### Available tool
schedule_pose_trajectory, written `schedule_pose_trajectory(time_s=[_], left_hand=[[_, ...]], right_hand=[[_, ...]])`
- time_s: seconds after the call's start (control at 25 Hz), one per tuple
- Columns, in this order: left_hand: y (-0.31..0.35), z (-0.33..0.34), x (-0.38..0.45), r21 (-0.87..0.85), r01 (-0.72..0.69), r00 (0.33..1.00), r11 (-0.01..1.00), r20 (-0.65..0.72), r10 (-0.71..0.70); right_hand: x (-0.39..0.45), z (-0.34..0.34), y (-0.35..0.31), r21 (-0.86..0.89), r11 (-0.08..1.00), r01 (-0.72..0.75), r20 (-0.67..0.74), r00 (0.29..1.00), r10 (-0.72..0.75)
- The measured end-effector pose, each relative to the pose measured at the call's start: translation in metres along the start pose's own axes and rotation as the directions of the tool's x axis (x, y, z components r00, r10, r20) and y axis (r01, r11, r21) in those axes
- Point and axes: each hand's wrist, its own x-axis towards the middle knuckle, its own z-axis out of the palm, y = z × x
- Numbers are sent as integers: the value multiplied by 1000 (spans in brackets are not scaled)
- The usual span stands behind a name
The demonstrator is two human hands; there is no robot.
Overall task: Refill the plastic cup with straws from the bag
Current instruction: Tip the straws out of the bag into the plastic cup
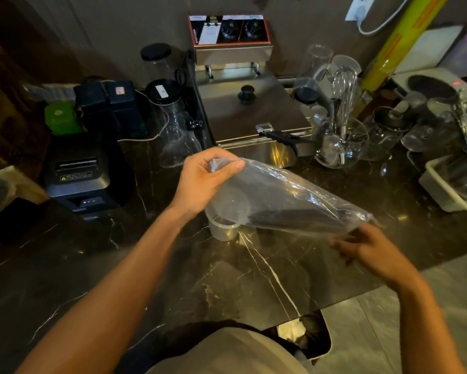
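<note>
A clear plastic bag (278, 195) stretches across the middle of the counter, held off the surface. Dark straws (297, 215) lie bunched in its lower right half. My left hand (204, 178) pinches the bag's upper left end. At the bag's lower right corner, my right hand (367, 248) touches the plastic from below, blurred. A translucent plastic cup (223, 229) stands upright on the dark marble counter (173, 265), partly behind the bag. I cannot tell whether the cup holds anything.
A steel fryer (254, 112) stands behind the bag. A glass carafe (177, 136) and a black receipt printer (78, 176) are to the left. Glass jars with a whisk (344, 125) and a white tray (451, 190) crowd the right.
</note>
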Motion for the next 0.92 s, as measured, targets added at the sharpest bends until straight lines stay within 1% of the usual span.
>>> schedule_pose_trajectory(time_s=[0.04, 0.08, 0.12, 0.2, 0.36, 0.48, 0.64, 0.72, 0.92], left_hand=[[-1, -1, 0, -4, 7, 1000, 1000, 0, -7], [-2, -1, 1, -6, 12, 1000, 1000, 0, -12], [-2, -1, 1, -2, 12, 1000, 1000, 2, -12], [-3, -2, 1, 20, -5, 1000, 1000, -6, 5], [-7, -7, -1, 66, -6, 999, 998, -52, 9], [-11, -17, -3, 89, 22, 996, 996, -94, -14], [-17, -31, -8, 22, 51, 988, 998, -150, -47], [-18, -37, -13, -4, 55, 984, 998, -172, -55], [-28, -52, -27, -31, 91, 969, 995, -227, -95]], right_hand=[[-1, 11, 0, 33, 999, 0, 54, 999, -2], [-1, 19, -1, 69, 997, 37, 78, 996, -42], [0, 27, -2, 99, 992, 83, 70, 993, -90], [3, 35, -4, 119, 981, 154, -4, 988, -154], [5, 30, -7, 178, 959, 219, -179, 966, -188], [12, 20, -18, 107, 949, 297, -270, 927, -260], [24, 12, -49, 71, 903, 423, -339, 862, -377], [31, 11, -65, 49, 892, 450, -338, 847, -409], [43, 15, -90, -13, 880, 476, -288, 841, -459]])
